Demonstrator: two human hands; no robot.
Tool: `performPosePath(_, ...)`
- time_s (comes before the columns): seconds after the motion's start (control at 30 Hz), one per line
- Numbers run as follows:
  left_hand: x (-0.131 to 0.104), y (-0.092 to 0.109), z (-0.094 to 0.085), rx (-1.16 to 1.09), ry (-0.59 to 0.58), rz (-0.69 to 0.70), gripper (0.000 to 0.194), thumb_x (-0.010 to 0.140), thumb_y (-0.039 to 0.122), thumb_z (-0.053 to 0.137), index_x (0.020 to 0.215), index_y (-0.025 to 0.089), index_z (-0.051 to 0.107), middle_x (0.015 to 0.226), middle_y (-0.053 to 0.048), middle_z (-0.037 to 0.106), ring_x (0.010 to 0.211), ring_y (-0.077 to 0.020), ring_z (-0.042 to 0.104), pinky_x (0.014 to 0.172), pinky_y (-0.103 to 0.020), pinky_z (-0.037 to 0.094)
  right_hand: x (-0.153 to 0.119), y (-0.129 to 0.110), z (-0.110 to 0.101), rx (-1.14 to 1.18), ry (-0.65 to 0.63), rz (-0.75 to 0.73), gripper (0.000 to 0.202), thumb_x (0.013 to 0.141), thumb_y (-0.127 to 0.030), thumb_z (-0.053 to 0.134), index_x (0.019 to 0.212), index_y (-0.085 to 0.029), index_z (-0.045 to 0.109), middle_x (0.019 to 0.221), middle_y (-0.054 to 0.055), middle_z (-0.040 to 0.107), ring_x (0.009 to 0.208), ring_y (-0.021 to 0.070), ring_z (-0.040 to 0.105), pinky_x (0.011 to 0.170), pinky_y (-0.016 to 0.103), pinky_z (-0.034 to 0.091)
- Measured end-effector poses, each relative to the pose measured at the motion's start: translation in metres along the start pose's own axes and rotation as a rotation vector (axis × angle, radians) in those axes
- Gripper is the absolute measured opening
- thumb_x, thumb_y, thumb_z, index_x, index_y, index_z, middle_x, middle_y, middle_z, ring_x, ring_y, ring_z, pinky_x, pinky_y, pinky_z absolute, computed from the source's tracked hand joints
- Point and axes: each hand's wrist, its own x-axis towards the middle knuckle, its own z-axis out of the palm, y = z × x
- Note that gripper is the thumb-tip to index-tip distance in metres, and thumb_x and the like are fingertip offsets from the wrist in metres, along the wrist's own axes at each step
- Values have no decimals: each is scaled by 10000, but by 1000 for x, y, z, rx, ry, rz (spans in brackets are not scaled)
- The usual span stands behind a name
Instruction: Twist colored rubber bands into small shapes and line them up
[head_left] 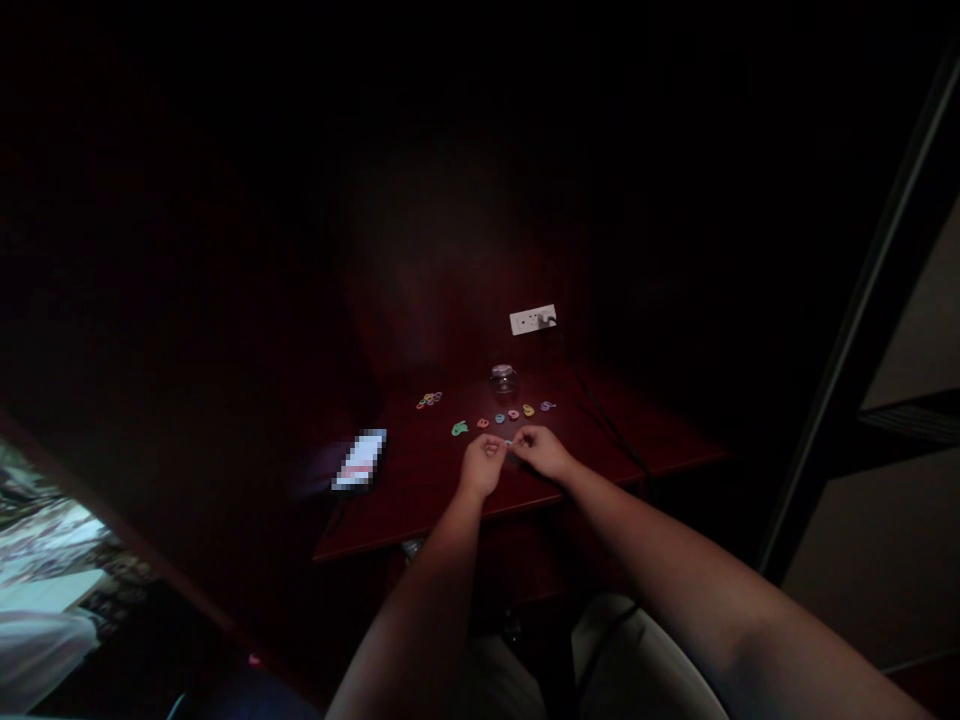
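Over the front part of a dark red table [420, 500], my left hand [484, 463] and my right hand [541, 452] meet fingertip to fingertip. Both pinch a small pale blue piece [509, 443], too small to make out well. Just beyond them lies a row of small coloured pieces: a green one [459, 428], an orange-red one [483, 423], a blue one [499, 418], a pink one [514, 415], a yellow one [529, 410] and a purple one [548, 406].
A clear jar [503, 380] stands behind the row. Several coloured rings [429, 400] lie at the back left. A phone with a lit screen [360, 460] is at the left edge. A cable [607, 425] runs from the wall socket [532, 320] across the right side.
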Motion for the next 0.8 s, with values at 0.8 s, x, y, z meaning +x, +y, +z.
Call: performPosePath(0.8,-1,5,2,-132,-160,-96,160,711,285,506,691,127,502,609,-37,618,506,-98,564,520,-210,418,-1,1,2,130,27,16,92,596,-216,521,595,-161,447,484,-55,436,435,69,381,437,190,308)
